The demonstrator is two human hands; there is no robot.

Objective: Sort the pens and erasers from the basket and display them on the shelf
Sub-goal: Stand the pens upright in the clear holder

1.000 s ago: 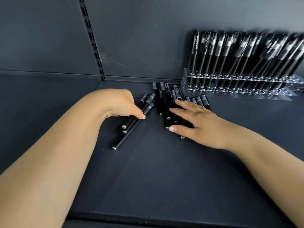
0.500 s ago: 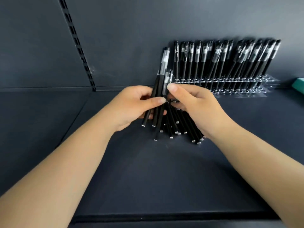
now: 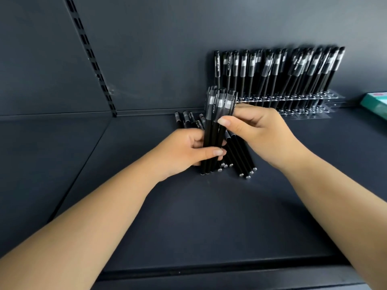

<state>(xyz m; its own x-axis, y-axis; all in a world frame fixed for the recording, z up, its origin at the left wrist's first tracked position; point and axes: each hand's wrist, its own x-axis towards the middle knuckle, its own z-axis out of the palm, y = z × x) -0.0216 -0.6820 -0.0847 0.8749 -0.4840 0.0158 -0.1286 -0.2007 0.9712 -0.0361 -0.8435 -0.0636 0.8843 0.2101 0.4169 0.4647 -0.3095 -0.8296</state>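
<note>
matt shelf [image 3: 188, 216], clear plastic rack [image 3: 303, 105]

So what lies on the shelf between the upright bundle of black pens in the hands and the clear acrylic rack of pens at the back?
In the head view, only the right hand and bare dark shelf separate the bundle from the rack.

Black capped pens in an upright bundle [image 3: 215, 130]; loose pens [image 3: 240, 155] flat on dark shelf [image 3: 209, 216]; more standing in clear rack [image 3: 293, 101]
</note>
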